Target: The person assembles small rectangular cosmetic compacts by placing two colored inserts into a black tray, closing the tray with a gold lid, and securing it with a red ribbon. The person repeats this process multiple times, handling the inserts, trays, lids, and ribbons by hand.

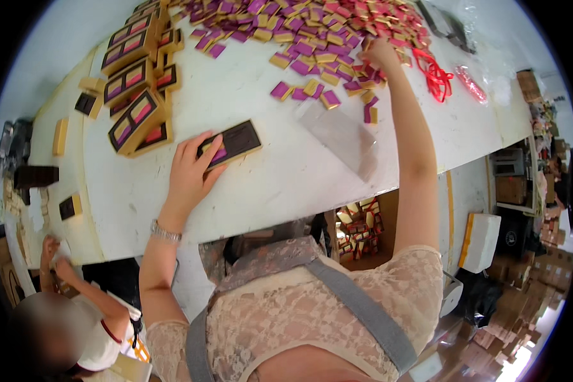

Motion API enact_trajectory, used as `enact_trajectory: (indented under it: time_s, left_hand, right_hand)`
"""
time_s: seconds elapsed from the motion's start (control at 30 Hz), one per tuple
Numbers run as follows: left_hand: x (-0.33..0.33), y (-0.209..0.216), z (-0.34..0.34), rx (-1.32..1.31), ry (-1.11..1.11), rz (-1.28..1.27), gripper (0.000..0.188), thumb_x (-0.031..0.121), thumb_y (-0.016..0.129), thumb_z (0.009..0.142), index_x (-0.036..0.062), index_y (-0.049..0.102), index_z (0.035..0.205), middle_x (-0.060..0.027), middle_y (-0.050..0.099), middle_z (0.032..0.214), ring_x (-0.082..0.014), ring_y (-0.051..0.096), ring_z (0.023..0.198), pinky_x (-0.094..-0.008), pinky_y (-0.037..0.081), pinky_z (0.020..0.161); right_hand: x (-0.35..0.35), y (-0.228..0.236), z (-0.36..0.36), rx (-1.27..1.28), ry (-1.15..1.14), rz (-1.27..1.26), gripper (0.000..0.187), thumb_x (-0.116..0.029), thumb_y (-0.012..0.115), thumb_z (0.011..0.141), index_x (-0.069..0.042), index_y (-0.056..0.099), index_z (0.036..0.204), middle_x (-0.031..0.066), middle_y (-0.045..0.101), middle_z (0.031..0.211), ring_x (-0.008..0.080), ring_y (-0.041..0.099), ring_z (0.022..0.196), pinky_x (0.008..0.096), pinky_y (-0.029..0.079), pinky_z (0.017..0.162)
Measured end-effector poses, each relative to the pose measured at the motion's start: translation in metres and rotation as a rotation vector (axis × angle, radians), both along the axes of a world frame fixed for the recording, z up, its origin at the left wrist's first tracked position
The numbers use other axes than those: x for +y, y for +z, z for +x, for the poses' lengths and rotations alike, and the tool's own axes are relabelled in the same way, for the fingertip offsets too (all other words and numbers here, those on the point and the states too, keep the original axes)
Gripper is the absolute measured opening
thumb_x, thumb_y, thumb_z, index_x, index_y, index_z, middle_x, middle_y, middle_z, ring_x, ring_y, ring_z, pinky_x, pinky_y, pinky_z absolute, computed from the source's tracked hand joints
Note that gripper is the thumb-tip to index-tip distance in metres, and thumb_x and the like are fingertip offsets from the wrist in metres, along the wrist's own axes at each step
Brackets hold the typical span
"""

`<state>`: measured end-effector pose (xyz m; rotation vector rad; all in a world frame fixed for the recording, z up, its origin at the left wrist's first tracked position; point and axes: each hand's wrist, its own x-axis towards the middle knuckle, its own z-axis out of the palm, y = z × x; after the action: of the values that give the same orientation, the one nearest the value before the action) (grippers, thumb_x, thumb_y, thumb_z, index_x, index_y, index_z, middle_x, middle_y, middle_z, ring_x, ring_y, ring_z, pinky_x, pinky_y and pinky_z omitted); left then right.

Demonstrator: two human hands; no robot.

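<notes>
1. The left hand (pixel 191 169) lies flat on the white surface (pixel 261 191), its fingers (pixel 205 148) spread wide and pressing down on the near end of a dark tray (pixel 232 144); they rest on the tray and do not close around it.
2. The dark tray lies at a slant near the middle of the surface, edged in gold, with a purple and a pink piece showing in it just beside the fingertips.
3. The right hand (pixel 381 52) is stretched far forward, the arm almost straight, and reaches into the heap of small packets (pixel 325 32). Its fingers are curled down among the packets; I cannot tell whether they hold one.
4. The packets are purple, pink and gold, piled thick along the far edge of the surface and thinning to a loose scatter nearer the person.
5. Left of the tray stands a stack of filled boxes (pixel 137 83), gold-rimmed, each showing purple and pink pieces.
6. A clear plastic sheet (pixel 344 137) lies flat between the two arms.
7. A red ribbon (pixel 434 76) lies just right of the right hand.
8. At the lower left another person's hand (pixel 48 248) works at the end of the surface.
</notes>
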<state>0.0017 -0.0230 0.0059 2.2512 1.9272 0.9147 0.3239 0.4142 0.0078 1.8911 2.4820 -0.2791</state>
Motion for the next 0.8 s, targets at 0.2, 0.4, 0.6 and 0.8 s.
enact_trajectory:
  time_s: [0.2,0.4,0.6,0.8]
  left_hand:
    - [-0.008,-0.003,-0.007,-0.003,0.027,-0.023,0.054,0.02,0.074,0.077,0.0134,0.058,0.128,-0.0066,0.053,0.127,-0.0298,0.05,0.108,-0.038,0.045,0.092]
    - [-0.012,0.001,-0.011,-0.101,-0.02,-0.083,0.056,0.018,0.073,0.077,0.0128,0.056,0.131,-0.0072,0.05,0.131,-0.0298,0.046,0.114,-0.0384,0.044,0.096]
    - [-0.012,-0.004,-0.017,-0.112,-0.013,-0.068,0.056,0.017,0.074,0.076,0.0151,0.056,0.129,-0.0056,0.051,0.13,-0.0285,0.047,0.113,-0.0376,0.045,0.095]
    - [-0.013,-0.009,-0.018,-0.105,-0.03,-0.045,0.056,0.018,0.074,0.075,0.0144,0.057,0.128,-0.0067,0.052,0.129,-0.0288,0.047,0.115,-0.0386,0.045,0.096]
  right_hand:
    - [-0.157,0.028,-0.105,0.906,0.352,0.187,0.012,-0.016,0.072,0.081,-0.011,0.073,0.092,0.005,0.071,0.084,0.0143,0.068,0.078,0.0278,0.051,0.069]
    - [-0.268,0.008,-0.138,0.9,1.094,-0.222,0.014,0.0,0.063,0.082,-0.006,0.066,0.094,0.0056,0.069,0.106,0.023,0.065,0.099,0.0334,0.05,0.087]
    - [-0.27,-0.003,-0.137,0.823,1.12,-0.129,0.015,0.001,0.06,0.081,-0.008,0.061,0.092,0.0102,0.063,0.123,0.0283,0.051,0.126,0.04,0.043,0.1]
    - [-0.283,0.019,-0.144,0.393,1.423,0.352,0.024,-0.021,0.067,0.083,-0.004,0.061,0.1,0.0086,0.062,0.122,0.0274,0.051,0.124,0.0456,0.041,0.102]
